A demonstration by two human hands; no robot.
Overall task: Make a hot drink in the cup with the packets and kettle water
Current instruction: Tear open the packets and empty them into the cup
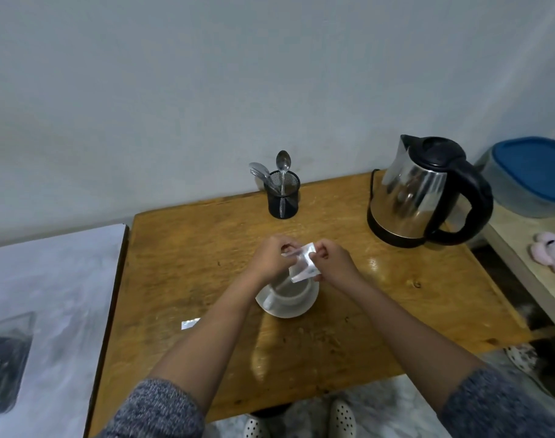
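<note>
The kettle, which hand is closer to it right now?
Right. The right hand pinches the packet over the cup, on the kettle's side; the left hand grips the packet's other edge, farther away.

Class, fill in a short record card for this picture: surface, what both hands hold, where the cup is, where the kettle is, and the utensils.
surface: wooden table
left hand: pinching the packet
right hand: pinching the same packet
packet position: above the cup
cup: white, on a saucer
kettle: steel, far right, lid shut
utensils: spoons upright in a black mesh holder
loose item: silver scrap on the table
</note>
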